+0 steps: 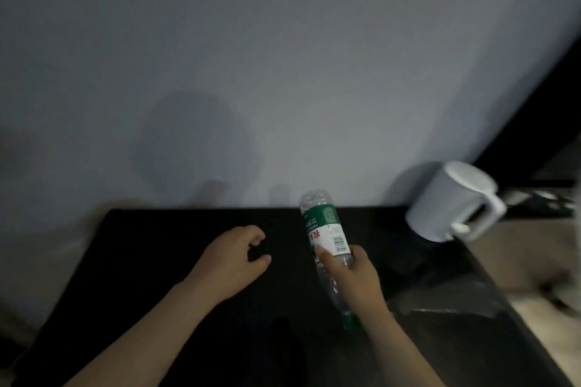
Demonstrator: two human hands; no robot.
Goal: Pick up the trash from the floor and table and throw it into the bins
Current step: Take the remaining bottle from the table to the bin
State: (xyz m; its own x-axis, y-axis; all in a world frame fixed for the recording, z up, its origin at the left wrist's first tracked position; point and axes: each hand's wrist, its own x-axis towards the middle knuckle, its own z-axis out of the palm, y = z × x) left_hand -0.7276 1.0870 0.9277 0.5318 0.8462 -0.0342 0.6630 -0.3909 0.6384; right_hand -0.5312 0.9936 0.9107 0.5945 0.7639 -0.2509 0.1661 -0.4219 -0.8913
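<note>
**A:** Head view, lower middle of the frame: right hand (355, 273) wrapped round a plastic bottle (327, 229), thumb pressed on the label's lower edge, fingers curled behind. Clamped on it, plainly.

**B:** And the left hand (232, 261)?

**A:** Left of centre, over the black table (141, 245), fingers loosely curled, holding nothing. Well apart from the right one.

**B:** Bottle lifted or lying?

**A:** Hard to tell for certain. Tilted, base toward the upper part of the frame against the grey wall (283, 56), green cap (352, 322) low, near the wrist. Probably raised off the table.

**B:** Look of it?

**A:** Clear, ribbed, seemingly empty. Green and white label with red characters and a barcode. Thin-walled by the look, likely to dent under a hard squeeze.

**B:** Advice for the step in hand, then?

**A:** Grip at the middle, firm but not crushing. Carry well clear of the white kettle (452, 201) at the right edge of the table. No bin anywhere in frame, so turn and find one first. Then drop from close above the opening rather than toss. Free left hand good for the next scrap.
</note>
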